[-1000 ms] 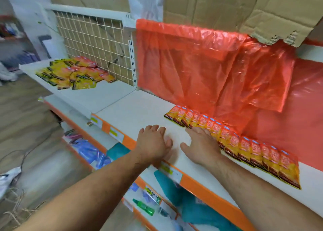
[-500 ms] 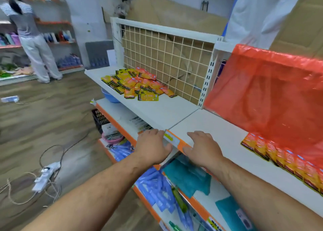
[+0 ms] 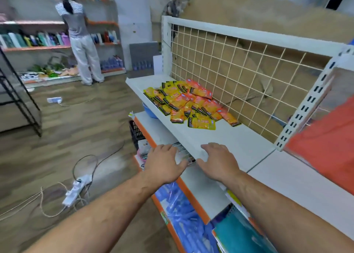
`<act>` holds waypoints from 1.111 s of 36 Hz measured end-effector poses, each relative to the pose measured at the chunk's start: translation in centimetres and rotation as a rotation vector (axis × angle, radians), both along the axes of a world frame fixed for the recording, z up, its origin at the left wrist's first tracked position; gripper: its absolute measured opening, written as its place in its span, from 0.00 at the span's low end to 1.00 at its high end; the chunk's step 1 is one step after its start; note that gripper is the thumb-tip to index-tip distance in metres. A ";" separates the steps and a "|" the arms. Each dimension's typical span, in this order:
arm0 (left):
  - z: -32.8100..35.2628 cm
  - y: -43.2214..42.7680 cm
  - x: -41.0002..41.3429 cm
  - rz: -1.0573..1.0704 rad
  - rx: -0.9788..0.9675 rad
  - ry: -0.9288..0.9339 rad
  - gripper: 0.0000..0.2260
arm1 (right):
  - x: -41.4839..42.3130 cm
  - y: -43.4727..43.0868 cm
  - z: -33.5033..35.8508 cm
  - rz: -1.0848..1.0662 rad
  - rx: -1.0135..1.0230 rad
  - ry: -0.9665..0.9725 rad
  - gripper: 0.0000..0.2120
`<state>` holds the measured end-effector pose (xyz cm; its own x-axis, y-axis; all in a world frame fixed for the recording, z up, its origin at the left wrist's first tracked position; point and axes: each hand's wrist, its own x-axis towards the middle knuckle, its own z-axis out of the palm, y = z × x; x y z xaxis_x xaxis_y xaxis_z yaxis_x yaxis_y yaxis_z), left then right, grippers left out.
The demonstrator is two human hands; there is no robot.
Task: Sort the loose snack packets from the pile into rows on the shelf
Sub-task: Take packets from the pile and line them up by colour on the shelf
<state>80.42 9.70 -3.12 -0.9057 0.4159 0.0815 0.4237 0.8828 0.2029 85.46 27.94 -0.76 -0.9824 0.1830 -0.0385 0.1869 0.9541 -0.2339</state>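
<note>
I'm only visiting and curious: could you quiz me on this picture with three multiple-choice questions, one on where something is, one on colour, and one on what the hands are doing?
1. Where does the pile of snack packets lie?
A. on the floor
B. on the white shelf, beside the wire grid
C. in a cardboard box

2. What colours are the packets mostly?
A. yellow and orange-red
B. green and purple
C. black and white

3. What do the left hand and right hand hold?
A. one packet each
B. nothing
C. a cable

Answers:
1 B: the heap sits on the shelf top, next to the grid.
2 A: the wrappers show yellow and orange-red.
3 B: both hands are open and empty near the shelf's front edge, short of the pile.
</note>
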 end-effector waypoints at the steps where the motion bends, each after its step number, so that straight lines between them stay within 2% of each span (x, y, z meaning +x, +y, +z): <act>1: 0.1 0.1 -1.3 0.006 -0.004 0.003 0.29 | -1.5 0.1 -0.1 0.004 -0.006 0.002 0.29; 8: 1.4 1.7 -10.0 0.027 -0.025 0.035 0.28 | -10.7 1.7 0.6 0.039 -0.001 0.035 0.28; 13: 1.8 3.1 -14.8 0.007 -0.014 0.045 0.29 | -15.9 2.5 0.9 0.029 -0.003 0.030 0.24; 19: 1.3 4.3 -20.5 -0.043 0.012 0.045 0.26 | -20.7 2.7 0.0 -0.001 -0.018 0.033 0.28; 29: 1.8 5.5 -30.3 -0.168 -0.003 0.030 0.21 | -27.9 1.7 -0.9 -0.241 -0.058 0.048 0.14; 40: 2.5 6.5 -35.3 -0.224 0.045 -0.074 0.24 | -32.9 0.3 -1.1 -0.398 -0.006 0.085 0.17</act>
<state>45.12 16.24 -0.60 -0.7954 0.6047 0.0409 0.5904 0.7578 0.2779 52.57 28.20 -1.86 -0.8347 0.5494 0.0376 0.5209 0.8100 -0.2694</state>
